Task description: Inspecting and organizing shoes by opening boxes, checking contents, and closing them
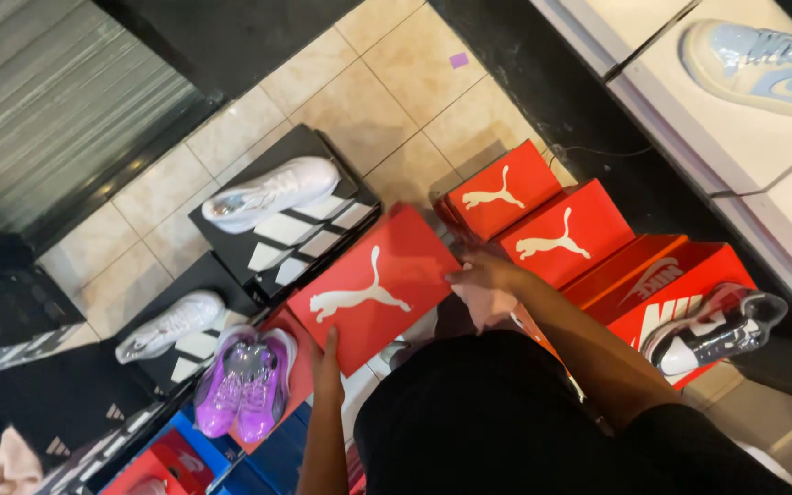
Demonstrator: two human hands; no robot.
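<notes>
Both hands grip one red shoebox, held tilted above a crowded floor display. Right hand clasps the box's right edge, fingers curled over the lid; left hand presses flat against the lower edge, thumb side toward the lid. Lid faces up and bears a white animal figure. Just right of the held box, two similar red boxes lie side by side, and beyond them two orange-red boxes carry a black-and-white shoe wrapped in clear film. Left of the held box, a black box with white stripes supports a white shoe; a second white shoe rests on another black box nearer the left edge. Below the held box, touching its lower left corner, a purple pair of shoes sits in clear wrap. Beige floor tiles show behind. At upper right, a pale blue shoe stands on a white shelf.
</notes>
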